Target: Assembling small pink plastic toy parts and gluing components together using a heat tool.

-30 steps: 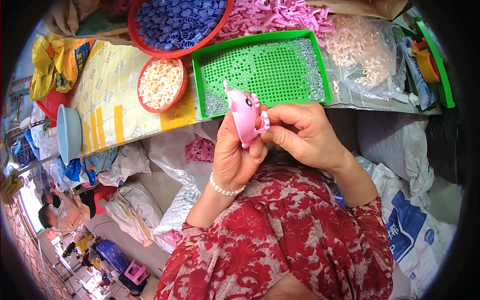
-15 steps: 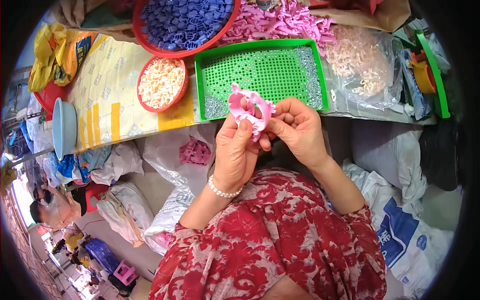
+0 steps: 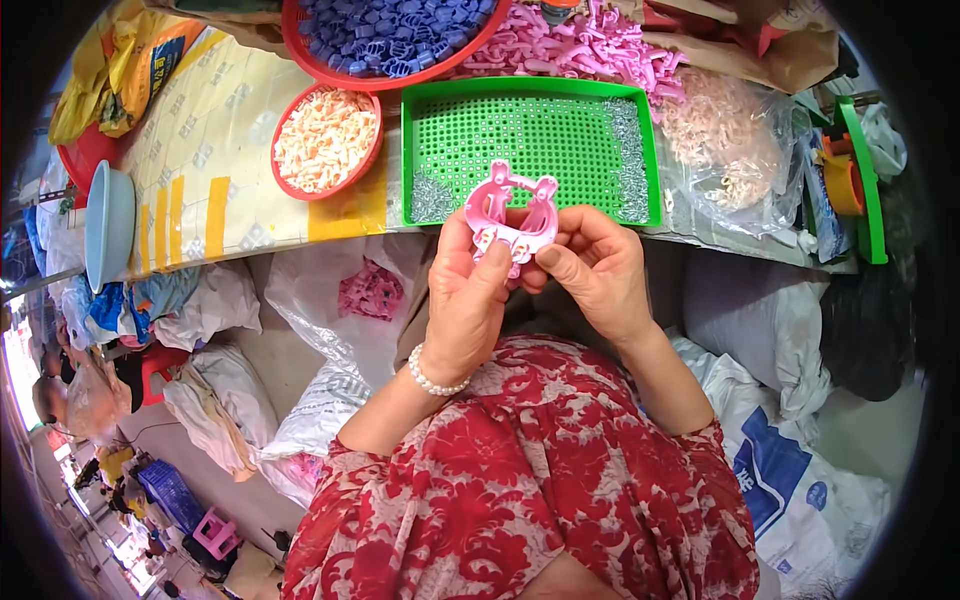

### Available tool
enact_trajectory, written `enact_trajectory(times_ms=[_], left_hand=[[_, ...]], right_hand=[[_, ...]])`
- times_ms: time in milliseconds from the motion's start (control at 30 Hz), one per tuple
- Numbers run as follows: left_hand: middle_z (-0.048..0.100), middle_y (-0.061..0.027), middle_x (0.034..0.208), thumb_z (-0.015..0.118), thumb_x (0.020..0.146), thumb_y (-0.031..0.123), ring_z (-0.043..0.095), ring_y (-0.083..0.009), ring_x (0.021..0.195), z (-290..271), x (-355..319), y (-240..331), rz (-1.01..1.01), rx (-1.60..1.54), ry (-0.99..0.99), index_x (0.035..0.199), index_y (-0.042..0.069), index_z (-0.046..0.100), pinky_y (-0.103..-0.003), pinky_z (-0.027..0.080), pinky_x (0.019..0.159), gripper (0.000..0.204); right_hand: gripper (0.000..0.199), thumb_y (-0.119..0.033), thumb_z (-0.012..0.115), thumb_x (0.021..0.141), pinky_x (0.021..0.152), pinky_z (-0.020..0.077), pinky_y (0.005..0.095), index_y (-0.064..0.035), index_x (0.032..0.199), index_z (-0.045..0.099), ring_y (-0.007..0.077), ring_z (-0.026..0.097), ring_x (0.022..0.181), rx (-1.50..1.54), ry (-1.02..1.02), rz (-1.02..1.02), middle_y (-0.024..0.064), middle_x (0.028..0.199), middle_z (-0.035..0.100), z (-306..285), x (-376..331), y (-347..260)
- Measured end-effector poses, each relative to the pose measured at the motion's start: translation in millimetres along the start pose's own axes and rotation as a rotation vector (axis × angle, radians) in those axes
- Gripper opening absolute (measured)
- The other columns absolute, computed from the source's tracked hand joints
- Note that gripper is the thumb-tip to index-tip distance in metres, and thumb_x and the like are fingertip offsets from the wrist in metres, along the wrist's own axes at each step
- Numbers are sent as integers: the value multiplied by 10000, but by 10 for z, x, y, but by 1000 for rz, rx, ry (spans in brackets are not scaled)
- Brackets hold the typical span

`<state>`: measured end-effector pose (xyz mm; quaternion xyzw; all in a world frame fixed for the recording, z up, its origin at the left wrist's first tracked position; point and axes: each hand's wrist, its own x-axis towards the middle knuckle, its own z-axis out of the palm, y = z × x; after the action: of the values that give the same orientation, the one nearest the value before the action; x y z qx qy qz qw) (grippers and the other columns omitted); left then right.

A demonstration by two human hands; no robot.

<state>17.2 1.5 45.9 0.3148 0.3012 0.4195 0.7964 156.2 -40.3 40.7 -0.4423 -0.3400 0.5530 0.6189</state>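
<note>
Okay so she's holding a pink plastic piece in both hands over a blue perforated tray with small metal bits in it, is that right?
Not quite: the perforated tray is green, not blue. The head view shows it. The rest holds: the left hand and the right hand both hold the pink plastic piece at the tray's near edge, and small metal bits lie in it.

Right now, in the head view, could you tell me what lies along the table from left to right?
Pale blue bowl → small red bowl of pale pieces → green perforated tray → clear bag of pale parts → green tray edge. Both hands hold the pink plastic piece before the tray.
</note>
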Motion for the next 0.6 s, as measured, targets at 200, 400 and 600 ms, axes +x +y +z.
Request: enact_trajectory(times_ms=[200,400,600], left_hand=[[595,-106,1071,414,998,276,612,-156,789,-69,22,-1,-31,-126,-106,1252,37,392,-293,511,695,349],[583,-88,1101,436,993,262,591,-132,907,-58,29,5,-62,-42,-52,1250,47,404,-290,495,756,336],[543,-33,1134,440,991,234,521,-94,996,42,21,64,-38,-71,-5,1256,53,412,-284,436,864,323]], right_hand=[[231,-135,647,883,630,506,231,49,1017,604,100,607,675,-37,11,-12,62,804,643,-15,9,1],[228,-163,651,884,616,510,225,44,974,630,89,601,669,-158,132,-83,54,792,653,3,14,-8],[262,-212,639,898,557,437,209,48,925,648,69,546,629,-548,154,-318,27,721,624,-7,48,-14]])
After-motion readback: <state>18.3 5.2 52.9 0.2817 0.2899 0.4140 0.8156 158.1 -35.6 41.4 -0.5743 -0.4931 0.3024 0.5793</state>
